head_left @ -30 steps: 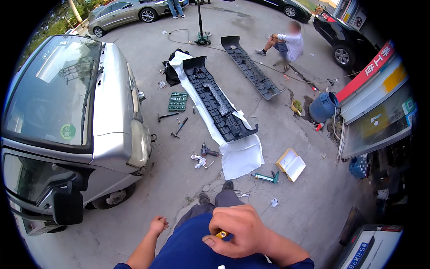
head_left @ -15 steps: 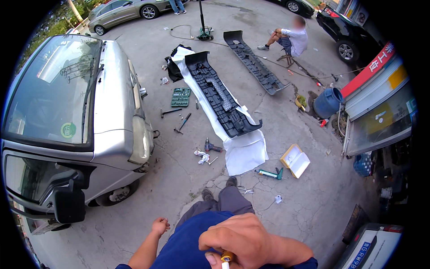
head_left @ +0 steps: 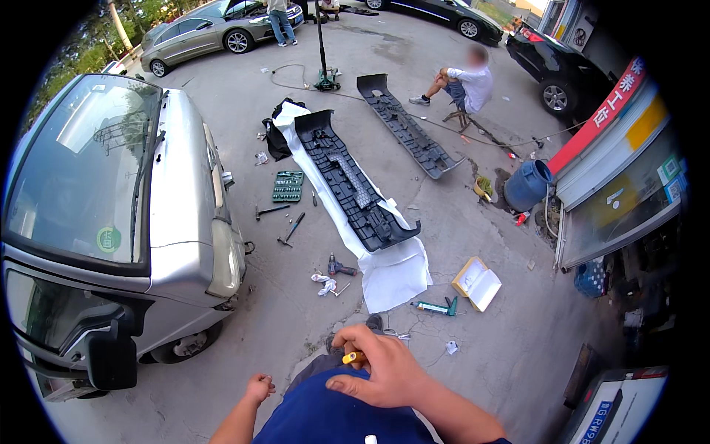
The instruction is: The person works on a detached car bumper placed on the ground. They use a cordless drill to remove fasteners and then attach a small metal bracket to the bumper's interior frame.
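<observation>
We see the small yellow object (head_left: 353, 357) in the right hand (head_left: 388, 370), before the blue shirt (head_left: 333, 411); the fingers curl around it, while the thumb stands apart. We judge it light, stiff and rather slippery, best pinched by its sides. The left hand (head_left: 259, 388) hangs half-curled; whether it holds something, we cannot tell.
</observation>
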{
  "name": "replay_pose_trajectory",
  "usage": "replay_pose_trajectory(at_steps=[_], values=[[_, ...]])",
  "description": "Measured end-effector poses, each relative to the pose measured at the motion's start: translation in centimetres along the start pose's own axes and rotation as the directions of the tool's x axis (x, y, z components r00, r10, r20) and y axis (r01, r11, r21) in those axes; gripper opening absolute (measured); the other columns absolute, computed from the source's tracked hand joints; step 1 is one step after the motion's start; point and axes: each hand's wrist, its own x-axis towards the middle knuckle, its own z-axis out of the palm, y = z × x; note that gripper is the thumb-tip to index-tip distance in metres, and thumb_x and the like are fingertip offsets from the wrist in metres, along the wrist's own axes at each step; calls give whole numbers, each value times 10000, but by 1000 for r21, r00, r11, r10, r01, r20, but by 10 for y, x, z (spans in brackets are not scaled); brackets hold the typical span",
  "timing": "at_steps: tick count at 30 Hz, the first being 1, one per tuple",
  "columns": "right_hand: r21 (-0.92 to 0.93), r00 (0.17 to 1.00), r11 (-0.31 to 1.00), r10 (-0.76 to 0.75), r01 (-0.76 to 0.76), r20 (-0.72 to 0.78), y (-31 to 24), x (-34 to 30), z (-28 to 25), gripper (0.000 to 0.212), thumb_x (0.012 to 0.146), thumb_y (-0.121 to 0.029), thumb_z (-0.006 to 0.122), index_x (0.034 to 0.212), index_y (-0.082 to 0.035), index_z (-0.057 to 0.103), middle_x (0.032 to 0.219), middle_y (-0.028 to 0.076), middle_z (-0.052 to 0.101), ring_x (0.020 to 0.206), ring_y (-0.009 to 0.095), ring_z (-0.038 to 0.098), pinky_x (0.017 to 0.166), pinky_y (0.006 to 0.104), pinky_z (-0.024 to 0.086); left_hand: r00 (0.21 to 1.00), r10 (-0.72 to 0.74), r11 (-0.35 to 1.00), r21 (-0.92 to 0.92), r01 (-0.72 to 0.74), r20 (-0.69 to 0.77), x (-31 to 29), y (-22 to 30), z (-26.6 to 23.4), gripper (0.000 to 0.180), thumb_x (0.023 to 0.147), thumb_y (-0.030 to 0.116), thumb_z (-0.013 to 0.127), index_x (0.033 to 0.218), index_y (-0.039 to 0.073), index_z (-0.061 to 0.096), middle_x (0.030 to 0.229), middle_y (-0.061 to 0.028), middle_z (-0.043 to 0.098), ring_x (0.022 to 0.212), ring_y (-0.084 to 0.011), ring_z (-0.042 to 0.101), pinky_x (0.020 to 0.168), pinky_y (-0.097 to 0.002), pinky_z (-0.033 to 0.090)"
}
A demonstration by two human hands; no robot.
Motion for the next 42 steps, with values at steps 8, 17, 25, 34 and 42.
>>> replay_pose_trajectory(at_steps=[8, 17, 25, 34, 42], values=[[-694, 491, 647, 738, -316, 463, 381, -182, 62, 387, 999, -293, 576, 1256, -38, 711, 1293, 255, 736, 1201, 439, 704, 1018, 510, 563, 1000, -3, 996, -89, 2, -6, 17, -15, 35, 258, 1083, 259, 643, 1175, 19, 659, 959, -156, 775, 749, -251, 764, 616, -369, 559], [-126, 904, 896, 425, -426, -40, 370, -182, 108, 347, 927, -166, 713, 1220, 20, 704, 1148, 230, 756, 1110, 401, 728, 936, 450, 585, 987, -158, 987, -1, 158, 14, 6, -77, 11, 236, 1075, 230, 644, 1166, 12, 656, 929, -167, 776, 717, -269, 765, 596, -391, 579], [807, 648, 267, 740, -527, 179, 380, -196, 101, 355, 944, -75, 727, 1285, 17, 701, 1284, 122, 751, 1190, 266, 708, 980, 391, 565, 999, -36, 998, 55, 38, -33, 22, -23, -1, 310, 1070, 281, 643, 1217, 9, 666, 949, -151, 780, 768, -244, 776, 623, -379, 585], [-33, 578, 577, 813, -816, -75, 351, -207, 99, 472, 902, -109, 630, 1357, 14, 644, 1306, 298, 714, 1242, 446, 681, 1059, 463, 538, 999, -36, 961, 277, 27, 26, 40, 35, -2, 377, 1066, 310, 656, 1266, -8, 684, 1010, -166, 793, 795, -254, 779, 737, -406, 614], [-226, 693, 672, 721, -705, -14, 341, -148, 63, 266, 869, -77, 595, 1040, -15, 789, 1018, 246, 778, 980, 416, 755, 912, 467, 597, 975, 220, 946, 239, -221, 29, 43, 184, 5, 304, 1063, 247, 666, 1155, -41, 693, 955, -123, 774, 832, -195, 763, 788, -356, 607]])
